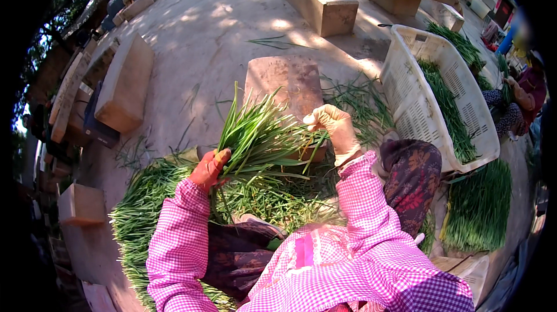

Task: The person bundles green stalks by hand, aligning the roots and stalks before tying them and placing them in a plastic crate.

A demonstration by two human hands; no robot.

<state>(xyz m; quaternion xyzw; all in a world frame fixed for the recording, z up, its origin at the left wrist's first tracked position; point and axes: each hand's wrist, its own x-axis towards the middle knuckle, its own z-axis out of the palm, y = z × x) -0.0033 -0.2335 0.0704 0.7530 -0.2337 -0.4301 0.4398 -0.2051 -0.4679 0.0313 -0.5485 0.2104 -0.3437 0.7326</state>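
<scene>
My left hand, in a reddish-orange glove, grips a bunch of long green leaves that look like garlic chives. The bunch fans out to the upper right, with some bent, yellowish blades at its right side. My right hand, in a tan glove, is curled beside that side, thumb and fingertips close together. Whether a thin blade is pinched there is too small to tell. Beyond the bunch stands a reddish-brown block. Loose leaf scraps lie below my hands, and a large pile of chives spreads at my left.
A white plastic crate holding greens stands at the right, with another stack of chives near it. Farther right sits another person. Stone benches and concrete blocks stand around the ground. Scattered leaves lie beside the crate.
</scene>
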